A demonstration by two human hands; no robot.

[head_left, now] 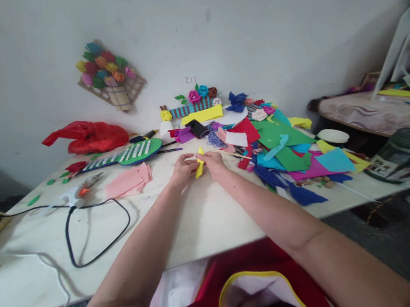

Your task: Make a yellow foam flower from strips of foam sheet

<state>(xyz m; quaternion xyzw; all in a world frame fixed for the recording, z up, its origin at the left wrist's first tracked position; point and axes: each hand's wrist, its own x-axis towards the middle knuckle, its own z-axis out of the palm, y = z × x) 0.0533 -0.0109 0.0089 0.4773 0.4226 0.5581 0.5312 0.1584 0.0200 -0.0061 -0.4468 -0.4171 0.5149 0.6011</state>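
Note:
A small folded piece of yellow crepe paper (199, 168) stands nearly upright between my two hands, above the middle of the white table. My left hand (184, 170) is closed, its thumb and fingertips at the paper's left side. From the right, my right hand (213, 163) pinches the same paper near its upper part. A thin pale stick (235, 154) shows just beyond my right hand; whether it is held or lying there, I cannot tell. Cut pink crepe paper (129, 180) lies to the left of my hands.
At left are a glue gun (73, 198) with a looping black cord (126, 234), a green woven piece (140, 152) and a red plastic bag (95, 137). Coloured paper scraps (277, 134) heap up at right, near a large glass jar (401, 154). Paper flowers (194, 96) stand against the wall.

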